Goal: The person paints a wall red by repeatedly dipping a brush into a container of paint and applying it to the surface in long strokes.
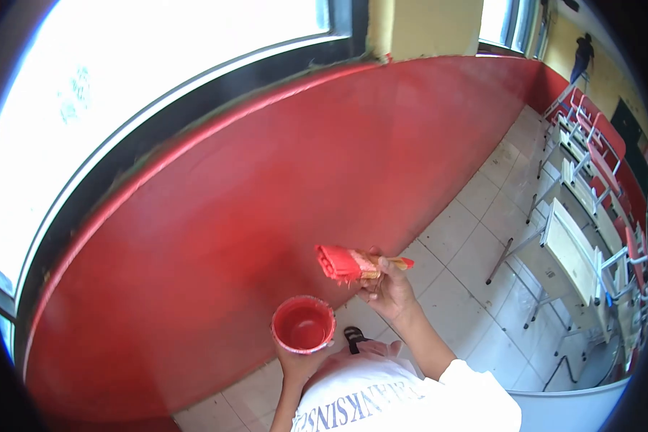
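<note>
Brush (345,263) sits in the right hand (389,288), fingers clenched round its wooden handle, which juts out to the right past the thumb; its bristles are loaded with red paint and point left towards the red wall (266,194), close to it, though whether they touch cannot be told; the left hand (299,360) grips a small round cup (304,325) from below, holding it upright and just under and left of the brush; the cup is red inside, with a pool of paint at the bottom; the wall runs beneath a dark window sill (194,108), with bright glass above; the floor (475,245) is pale tile; desks (569,252) and red chairs (605,158) stand well apart on the right; another person (582,56) stands far off by the yellow wall.
</note>
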{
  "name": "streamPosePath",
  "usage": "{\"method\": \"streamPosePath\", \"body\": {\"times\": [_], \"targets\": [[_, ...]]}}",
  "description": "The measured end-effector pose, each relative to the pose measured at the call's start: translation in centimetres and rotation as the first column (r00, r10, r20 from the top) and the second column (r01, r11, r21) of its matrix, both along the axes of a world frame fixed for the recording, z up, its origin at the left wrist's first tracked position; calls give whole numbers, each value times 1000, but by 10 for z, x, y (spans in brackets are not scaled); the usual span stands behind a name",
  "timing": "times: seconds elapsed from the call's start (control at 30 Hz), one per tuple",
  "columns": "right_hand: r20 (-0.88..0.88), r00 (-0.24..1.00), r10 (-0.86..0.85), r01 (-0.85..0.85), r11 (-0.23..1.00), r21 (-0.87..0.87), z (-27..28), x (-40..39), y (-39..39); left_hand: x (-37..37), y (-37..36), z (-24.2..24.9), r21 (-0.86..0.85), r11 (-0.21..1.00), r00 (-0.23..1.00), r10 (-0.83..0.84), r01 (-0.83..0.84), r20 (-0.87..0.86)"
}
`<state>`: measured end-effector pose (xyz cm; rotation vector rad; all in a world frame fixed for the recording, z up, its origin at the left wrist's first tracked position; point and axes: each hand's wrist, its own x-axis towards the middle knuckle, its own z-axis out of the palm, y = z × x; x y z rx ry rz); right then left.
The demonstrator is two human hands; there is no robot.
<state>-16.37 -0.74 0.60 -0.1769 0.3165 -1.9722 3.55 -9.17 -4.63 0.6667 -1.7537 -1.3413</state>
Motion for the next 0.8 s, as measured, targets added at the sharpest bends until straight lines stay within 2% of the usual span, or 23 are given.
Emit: {"method": "streamPosePath", "body": {"times": [0.13, 0.17, 0.3, 0.4, 0.5, 0.6, 0.8], "targets": [[-131, 946, -296, 287, 954, -84, 33, -47, -8, -9, -13, -7, 61, 998, 998, 20, -23, 55], [-202, 904, -376, 353, 925, -139, 38, -60, -11, -12, -17, -13, 191, 981, 999, 32, -39, 39], [-304, 678, -669, 612, 743, -270, 64, -95, -30, -22, -31, -13, 73, 997, 999, 14, -18, 45], [-231, 527, -818, 745, 575, -338, 79, -109, -54, -26, -37, -26, 113, 990, 996, 78, -83, 41], [-277, 350, -895, 813, 437, -385, 83, -116, -78, -37, -35, -5, 88, 994, 998, 67, -68, 21], [-322, 272, -907, 889, 365, -277, 73, -123, -100, -38, -34, -8, 55, 982, 982, 175, -179, 77], [-257, 335, -906, 870, 403, -285, 72, -125, -121, -34, -41, -15, 25, 975, 969, 215, -220, 121]]}}
